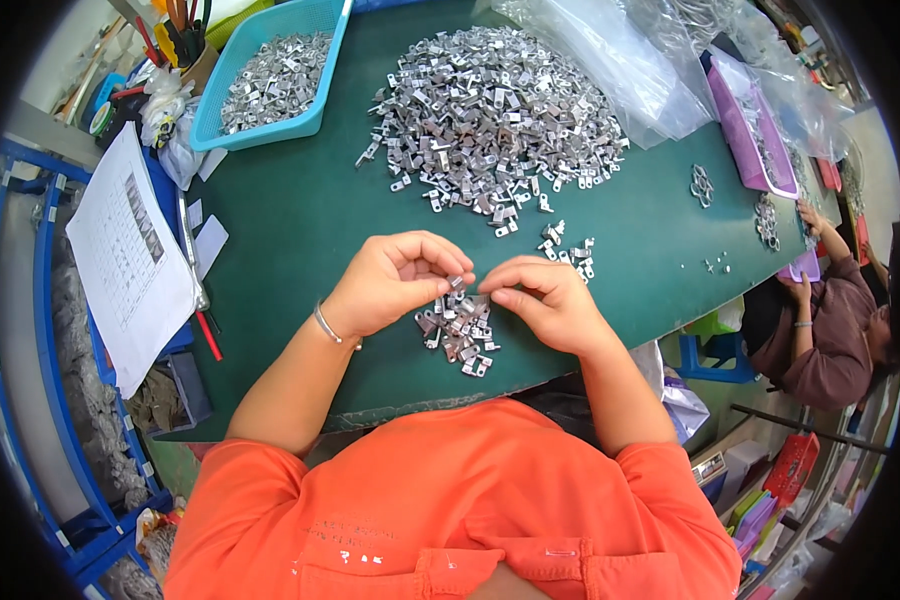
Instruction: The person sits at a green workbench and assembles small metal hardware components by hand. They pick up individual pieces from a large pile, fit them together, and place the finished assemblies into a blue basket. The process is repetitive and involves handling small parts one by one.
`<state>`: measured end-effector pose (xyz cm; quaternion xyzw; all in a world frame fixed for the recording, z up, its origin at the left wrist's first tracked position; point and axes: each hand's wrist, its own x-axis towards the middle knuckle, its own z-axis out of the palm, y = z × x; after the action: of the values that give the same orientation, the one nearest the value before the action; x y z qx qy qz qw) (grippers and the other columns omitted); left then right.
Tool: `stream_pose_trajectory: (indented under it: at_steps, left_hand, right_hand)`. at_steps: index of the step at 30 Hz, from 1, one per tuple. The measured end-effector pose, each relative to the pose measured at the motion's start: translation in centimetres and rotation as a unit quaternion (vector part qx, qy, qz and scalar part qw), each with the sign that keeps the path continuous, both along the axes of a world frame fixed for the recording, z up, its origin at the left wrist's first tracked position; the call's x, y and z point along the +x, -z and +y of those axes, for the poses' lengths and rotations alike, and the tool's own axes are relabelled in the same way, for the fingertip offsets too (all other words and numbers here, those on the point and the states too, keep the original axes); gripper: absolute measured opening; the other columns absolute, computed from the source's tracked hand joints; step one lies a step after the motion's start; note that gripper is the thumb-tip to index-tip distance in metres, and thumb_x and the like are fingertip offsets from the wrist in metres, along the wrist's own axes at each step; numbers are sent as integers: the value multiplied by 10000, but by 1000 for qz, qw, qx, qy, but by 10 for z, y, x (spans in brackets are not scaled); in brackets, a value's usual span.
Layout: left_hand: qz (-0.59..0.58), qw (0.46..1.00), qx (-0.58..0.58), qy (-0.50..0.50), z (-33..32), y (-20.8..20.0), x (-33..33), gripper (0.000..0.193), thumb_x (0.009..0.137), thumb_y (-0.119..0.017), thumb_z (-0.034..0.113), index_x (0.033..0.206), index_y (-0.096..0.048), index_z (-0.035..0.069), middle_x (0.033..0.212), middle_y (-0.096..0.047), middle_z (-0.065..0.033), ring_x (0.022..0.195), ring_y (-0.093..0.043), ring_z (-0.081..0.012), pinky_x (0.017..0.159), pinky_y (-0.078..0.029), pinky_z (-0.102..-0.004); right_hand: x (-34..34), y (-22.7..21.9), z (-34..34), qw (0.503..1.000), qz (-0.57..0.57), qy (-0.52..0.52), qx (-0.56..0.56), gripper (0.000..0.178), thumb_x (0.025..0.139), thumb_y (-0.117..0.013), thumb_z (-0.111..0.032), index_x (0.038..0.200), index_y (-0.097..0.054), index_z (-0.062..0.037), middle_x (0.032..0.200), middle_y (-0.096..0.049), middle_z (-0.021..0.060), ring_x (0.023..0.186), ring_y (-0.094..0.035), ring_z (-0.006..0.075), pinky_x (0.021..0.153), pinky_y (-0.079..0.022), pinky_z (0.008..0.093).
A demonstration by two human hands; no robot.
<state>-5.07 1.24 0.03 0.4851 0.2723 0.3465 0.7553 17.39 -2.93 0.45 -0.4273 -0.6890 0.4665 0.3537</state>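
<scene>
My left hand (395,280) is closed, thumb and fingertips pinching a small bent metal bracket (457,284). Just to its right, my right hand (553,302) has its thumb and forefinger pressed close together, and what they hold, if anything, is too small to make out. Below the fingertips lies a small heap of metal brackets (460,330), close to the table's near edge. A far larger pile of the same silver brackets (500,110) spreads over the green tabletop (290,230) beyond both hands. A few brackets (568,250) lie between that pile and my right hand.
A blue basket (313,118) of metal parts stands at the far left, with printed sheets (135,260) on the left edge. Clear plastic bags (635,80) and a pink basket (745,130) are at the far right. Another person (820,320) sits at the right side.
</scene>
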Motion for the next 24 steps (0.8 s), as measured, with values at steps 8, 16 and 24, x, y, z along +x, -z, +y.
stream_pose_trajectory:
  at_steps: [8, 16, 24]
  left_hand:
    - [208, 942, 254, 62, -6, -9, 3, 151, 723, -569, -93, 775, -660, 15, 854, -673, -73, 860, -643, -182, 773, -514, -287]
    - [447, 785, 377, -205, 42, 17, 22, 238, 746, -718, 85, 964, -633, 39, 908, -550, -87, 652, -576, -170, 624, -483, -294]
    - [425, 811, 358, -183, 37, 14, 13, 122, 740, -670, 44, 836, -596, 36, 782, -582, -114, 664, -603, -279, 614, -492, -359]
  right_hand:
    - [-8, 26, 27, 867, -345, 232, 274, 166, 725, -687, -88, 875, -619, -68, 823, -565, 75, 779, -521, 277, 679, -398, 404]
    - [4, 7, 10, 923, 267, 156, -228, 131, 846, -622, 10, 976, -626, 18, 903, -645, 86, 740, -615, 147, 587, -484, 237]
    - [-1, 7, 2, 953, 147, 82, -251, 113, 862, -583, 33, 949, -652, 11, 864, -663, 67, 771, -637, 134, 621, -518, 233]
